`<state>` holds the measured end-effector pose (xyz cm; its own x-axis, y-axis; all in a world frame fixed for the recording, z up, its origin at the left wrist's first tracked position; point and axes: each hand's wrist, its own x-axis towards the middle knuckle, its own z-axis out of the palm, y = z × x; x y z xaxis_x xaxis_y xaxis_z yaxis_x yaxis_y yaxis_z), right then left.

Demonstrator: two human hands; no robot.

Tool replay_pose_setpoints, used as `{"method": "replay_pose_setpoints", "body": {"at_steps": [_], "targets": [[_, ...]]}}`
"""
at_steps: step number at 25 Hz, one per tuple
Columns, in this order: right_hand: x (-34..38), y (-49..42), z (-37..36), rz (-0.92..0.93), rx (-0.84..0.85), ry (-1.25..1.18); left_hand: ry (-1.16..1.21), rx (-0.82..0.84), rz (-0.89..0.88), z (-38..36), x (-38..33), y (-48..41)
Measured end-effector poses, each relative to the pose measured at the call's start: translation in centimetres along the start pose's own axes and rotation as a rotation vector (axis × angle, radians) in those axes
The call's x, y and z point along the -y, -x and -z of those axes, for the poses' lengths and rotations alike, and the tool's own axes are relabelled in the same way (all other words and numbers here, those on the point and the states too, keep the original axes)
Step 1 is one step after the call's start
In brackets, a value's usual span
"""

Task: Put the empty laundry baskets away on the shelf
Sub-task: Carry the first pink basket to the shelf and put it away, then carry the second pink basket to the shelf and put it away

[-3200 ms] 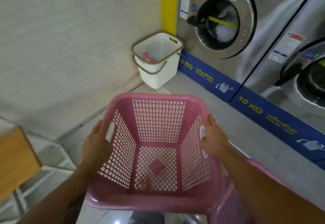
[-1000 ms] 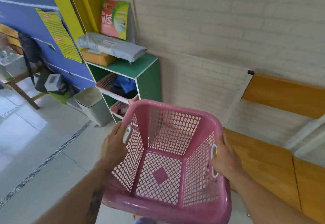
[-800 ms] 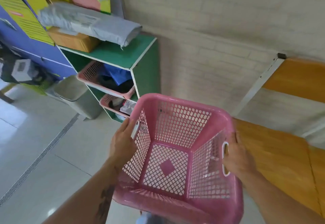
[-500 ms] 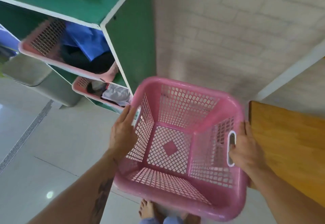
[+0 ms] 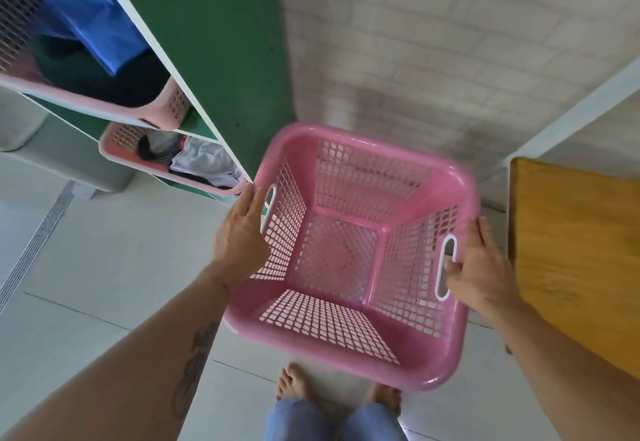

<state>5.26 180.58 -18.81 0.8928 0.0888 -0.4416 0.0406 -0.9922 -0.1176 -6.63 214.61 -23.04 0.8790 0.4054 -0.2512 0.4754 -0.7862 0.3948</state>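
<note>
Upper shelf basket (image 5: 166, 108) edge-cropped, blurred

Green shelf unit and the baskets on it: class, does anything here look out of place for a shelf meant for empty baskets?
Yes. The two pink plastic baskets already on the green shelf unit are not empty: the upper basket holds blue and dark cloth, the lower basket pale and dark clothing. The pink mesh basket in the left hand and right hand is empty.

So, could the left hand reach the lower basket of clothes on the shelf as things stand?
Probably yes: the left hand is just beside the lower basket, nothing between them, but it holds the pink basket and must let go first.
</note>
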Motion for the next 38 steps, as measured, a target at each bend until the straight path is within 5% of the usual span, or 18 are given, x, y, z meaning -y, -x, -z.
{"method": "replay_pose_setpoints", "body": {"at_steps": [9,17,28,38], "targets": [[-2.7,12.3,17.5,0.042,0.024,-0.127,0.120,0.016,0.175,16.5,-12.5,12.1],[-9.5,32.3,25.5,-0.092,-0.086,-0.368,0.094,0.102,-0.268,27.3,-25.9,21.8],[-25.2,58.6,23.0,-0.538,-0.421,-0.402,-0.173,0.225,-0.829,22.9,-43.4,40.5],[-50.4,79.9,19.1,-0.864,-0.579,-0.426,-0.230,0.268,-1.248,9.8,-65.8,66.6]]}}
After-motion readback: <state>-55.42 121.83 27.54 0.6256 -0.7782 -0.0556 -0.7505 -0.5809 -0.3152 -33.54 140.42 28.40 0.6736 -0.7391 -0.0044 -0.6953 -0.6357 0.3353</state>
